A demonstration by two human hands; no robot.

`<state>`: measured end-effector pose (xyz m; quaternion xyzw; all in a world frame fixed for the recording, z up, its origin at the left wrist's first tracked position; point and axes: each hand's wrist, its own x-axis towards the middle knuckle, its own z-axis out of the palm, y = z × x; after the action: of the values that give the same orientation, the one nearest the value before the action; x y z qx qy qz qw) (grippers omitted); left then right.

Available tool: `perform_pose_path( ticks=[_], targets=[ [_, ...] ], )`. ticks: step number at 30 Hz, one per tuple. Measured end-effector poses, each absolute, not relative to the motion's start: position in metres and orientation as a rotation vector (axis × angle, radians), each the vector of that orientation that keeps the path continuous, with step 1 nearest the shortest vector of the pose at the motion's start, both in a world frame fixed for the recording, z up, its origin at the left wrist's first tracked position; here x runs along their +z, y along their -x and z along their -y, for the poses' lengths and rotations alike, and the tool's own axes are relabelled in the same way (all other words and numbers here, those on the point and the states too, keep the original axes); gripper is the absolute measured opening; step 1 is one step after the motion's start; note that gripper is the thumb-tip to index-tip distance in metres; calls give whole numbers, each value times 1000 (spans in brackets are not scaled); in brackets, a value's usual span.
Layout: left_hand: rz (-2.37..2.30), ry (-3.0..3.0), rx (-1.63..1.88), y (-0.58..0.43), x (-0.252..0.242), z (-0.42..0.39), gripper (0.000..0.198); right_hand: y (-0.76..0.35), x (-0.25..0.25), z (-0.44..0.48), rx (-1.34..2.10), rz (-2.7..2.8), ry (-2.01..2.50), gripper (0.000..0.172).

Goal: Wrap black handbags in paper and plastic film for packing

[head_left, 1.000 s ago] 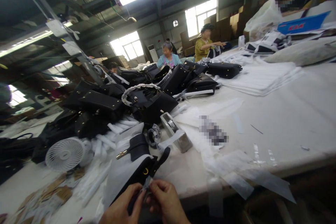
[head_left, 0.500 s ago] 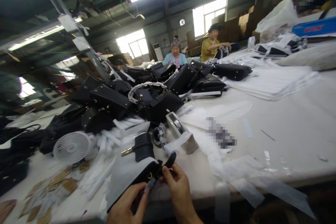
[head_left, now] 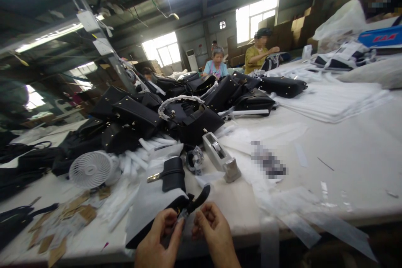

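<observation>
A black handbag (head_left: 173, 174) lies at the table's front edge, its body wrapped in a white sheet (head_left: 143, 205). Its dark flap carries a gold clasp (head_left: 153, 177). From its near side a black strap (head_left: 201, 196) sticks up and curves to the right. My left hand (head_left: 161, 234) pinches a clear plastic-wrapped piece (head_left: 182, 216) at the base of that strap. Just right of it, below the strap, my right hand (head_left: 215, 232) has its fingertips pressed together; whatever they hold is too small to tell.
Beyond the handbag stand a grey tape dispenser (head_left: 221, 157) and a tape roll (head_left: 194, 159). A white fan (head_left: 91, 169) is at left, near brown paper pieces (head_left: 56, 253). Black bags (head_left: 201, 125) are heaped behind. Tape strips (head_left: 342, 232) hang off the front edge. Two people work across the table.
My right hand has come off the strap and sits slightly lower, fingers pinched. My left hand keeps its grip at the strap's base. The view has shifted a little; a dark strap shows at lower left.
</observation>
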<state>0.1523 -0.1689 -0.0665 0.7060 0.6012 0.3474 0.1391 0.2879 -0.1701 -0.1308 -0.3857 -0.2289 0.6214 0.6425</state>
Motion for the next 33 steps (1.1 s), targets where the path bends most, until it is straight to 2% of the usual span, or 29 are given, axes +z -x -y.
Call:
perform_pose_path(
  ticks=[3,7,10,15,18,23,33],
  targets=[
    [-1682,-1924,974,-149,-71,169,38,-279,-140,176,1593,579,896,58],
    [-1596,-1773,953,-151,-69,174,36,-273,-138,177,1685,477,888,55],
    [-1522,-1694,792,-145,-66,182,38,-273,-131,178,1694,412,877,51],
    [-1396,-1391,482,-114,-65,198,54,-275,-120,182,1600,439,897,43],
    [-1357,-1387,401,-99,-61,202,49,-274,-118,182,1559,467,941,43],
    [-1557,-1834,568,-106,-53,195,34,-268,-116,183,1517,538,978,42],
    [-1573,-2050,955,-115,-64,183,22,-257,-133,185,1575,607,927,43]
  ],
)
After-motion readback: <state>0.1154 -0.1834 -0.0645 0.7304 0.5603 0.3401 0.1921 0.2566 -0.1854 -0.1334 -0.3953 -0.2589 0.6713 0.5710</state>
